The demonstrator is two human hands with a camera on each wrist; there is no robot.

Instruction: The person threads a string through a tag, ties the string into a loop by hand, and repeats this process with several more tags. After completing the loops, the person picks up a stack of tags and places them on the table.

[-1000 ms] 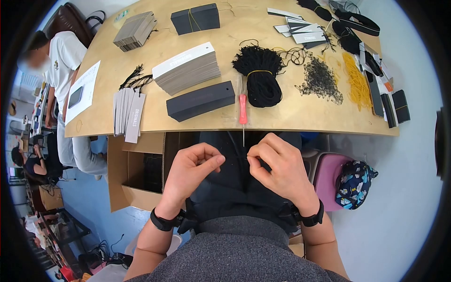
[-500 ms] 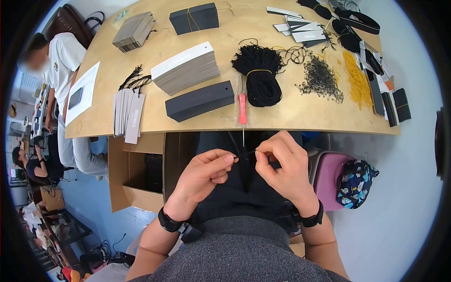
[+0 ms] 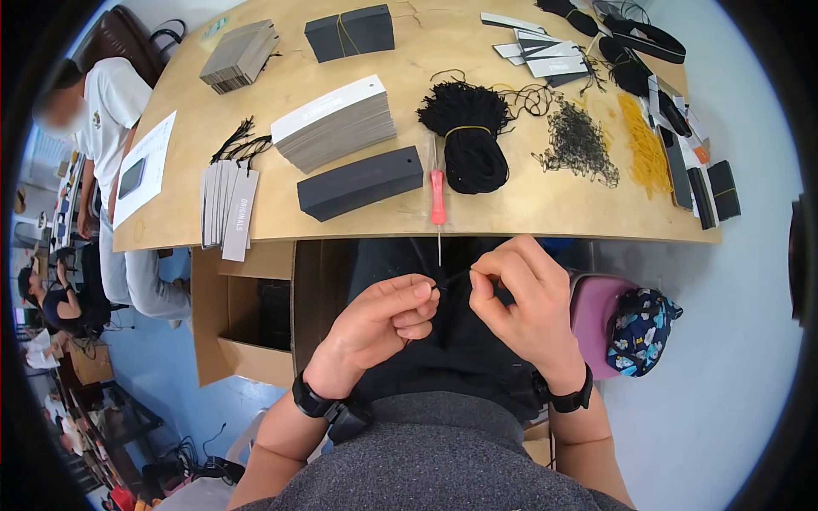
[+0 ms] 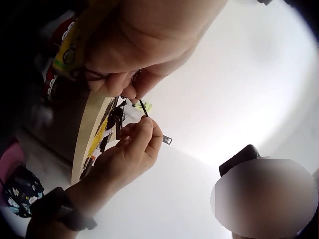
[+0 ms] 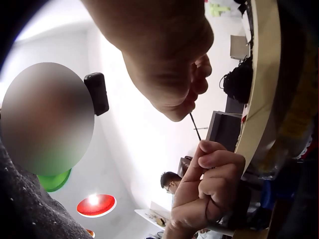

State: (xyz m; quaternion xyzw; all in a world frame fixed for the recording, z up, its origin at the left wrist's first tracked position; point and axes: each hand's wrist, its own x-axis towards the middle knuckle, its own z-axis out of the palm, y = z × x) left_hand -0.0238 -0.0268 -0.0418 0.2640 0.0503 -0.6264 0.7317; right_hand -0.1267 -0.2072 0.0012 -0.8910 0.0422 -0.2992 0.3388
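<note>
Over the lap, in front of the table edge, both hands hold a short black cord (image 5: 195,127) stretched between them. My left hand (image 3: 385,313) pinches one end between thumb and forefinger, its other fingers curled in. The right hand (image 3: 530,308) pinches the other end with thumb and fingertip. In the left wrist view the cord runs taut from the upper hand to the lower one. A thin dark loop (image 5: 208,211) circles a finger of the left hand. Just beyond the hands, a red-handled tool (image 3: 438,200) with a thin metal shaft pokes over the table edge.
On the table (image 3: 281,217) are a bundle of black cords (image 3: 475,160), a stack of white tags (image 3: 341,123), a dark stack (image 3: 362,183) and corded tags (image 3: 226,200). Small dark pins (image 3: 579,143) lie beside yellow bands (image 3: 639,145). Below left stands an open carton (image 3: 247,353).
The left hand has moved right and its thumb and forefinger have closed on the cord. The right hand has drifted right, and the cord now shows between them.
</note>
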